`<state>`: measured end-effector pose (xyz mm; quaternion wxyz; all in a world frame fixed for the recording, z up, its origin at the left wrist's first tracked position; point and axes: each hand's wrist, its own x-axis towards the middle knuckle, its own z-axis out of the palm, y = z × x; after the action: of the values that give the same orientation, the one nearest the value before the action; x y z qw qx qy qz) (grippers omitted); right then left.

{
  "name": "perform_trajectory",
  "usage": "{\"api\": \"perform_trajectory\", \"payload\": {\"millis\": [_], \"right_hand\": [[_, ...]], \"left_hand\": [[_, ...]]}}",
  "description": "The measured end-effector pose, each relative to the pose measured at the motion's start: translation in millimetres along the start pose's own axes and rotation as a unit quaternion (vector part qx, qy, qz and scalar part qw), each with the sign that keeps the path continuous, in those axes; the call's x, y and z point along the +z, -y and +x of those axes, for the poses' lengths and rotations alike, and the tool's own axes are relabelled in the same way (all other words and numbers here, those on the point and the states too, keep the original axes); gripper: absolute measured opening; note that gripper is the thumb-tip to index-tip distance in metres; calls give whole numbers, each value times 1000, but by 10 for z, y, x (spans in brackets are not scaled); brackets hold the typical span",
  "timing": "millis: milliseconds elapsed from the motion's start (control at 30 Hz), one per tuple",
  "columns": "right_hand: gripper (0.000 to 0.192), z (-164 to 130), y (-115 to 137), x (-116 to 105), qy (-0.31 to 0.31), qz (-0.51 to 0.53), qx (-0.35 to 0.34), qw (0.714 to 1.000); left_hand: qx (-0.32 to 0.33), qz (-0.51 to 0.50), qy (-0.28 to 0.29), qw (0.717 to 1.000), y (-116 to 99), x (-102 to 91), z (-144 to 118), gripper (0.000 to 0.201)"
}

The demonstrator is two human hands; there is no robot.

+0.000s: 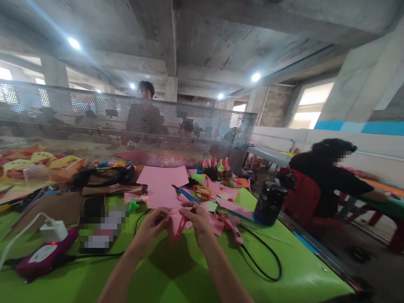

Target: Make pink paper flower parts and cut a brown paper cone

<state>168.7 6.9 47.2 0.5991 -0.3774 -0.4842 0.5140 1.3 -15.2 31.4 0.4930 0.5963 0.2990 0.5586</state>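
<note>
A small folded piece of pink paper [175, 225] hangs between my two hands, a little above the green table. Its left edge is pinched by my left hand [157, 225], fingers closed. On the other side my right hand [197, 221] grips the paper's upper right part between thumb and fingers. A redder strip runs down the paper's front; its lower tip is blurred. Just beyond my hands lies a large pink sheet [164, 187]. To the right of my right hand rests a pink glue gun [235, 231] with a black cord.
Scissors with orange handles [203, 192] lie among paper scraps. A dark jar [269, 204] stands at the right edge. A purple power strip [47, 254] with a white charger [53, 231] sits left. Behind rises a perforated metal screen [104, 122]. A person [328, 181] sits at right.
</note>
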Motion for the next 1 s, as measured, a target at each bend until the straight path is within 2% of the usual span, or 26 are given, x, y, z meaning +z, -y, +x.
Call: {"api": "perform_trajectory", "payload": {"millis": [67,133,333,533,1000], "right_hand": [[44,-2,2,4,-23,23,8,999],[47,-11,-3,9,-14,40,25,999],[30,-26,-80,17,40,-39,85,995],[14,-43,-26,47,64,-43,49,996],[11,-91,58,140,64,-15,11,998]], "left_hand": [[8,10,-7,1000,6,1,7,27],[13,34,-22,999,21,0,18,26],[43,110,-56,991,49,-4,38,18],[29,98,-47,994,-8,32,34,20],[-15,62,-70,995,36,20,44,21]]}}
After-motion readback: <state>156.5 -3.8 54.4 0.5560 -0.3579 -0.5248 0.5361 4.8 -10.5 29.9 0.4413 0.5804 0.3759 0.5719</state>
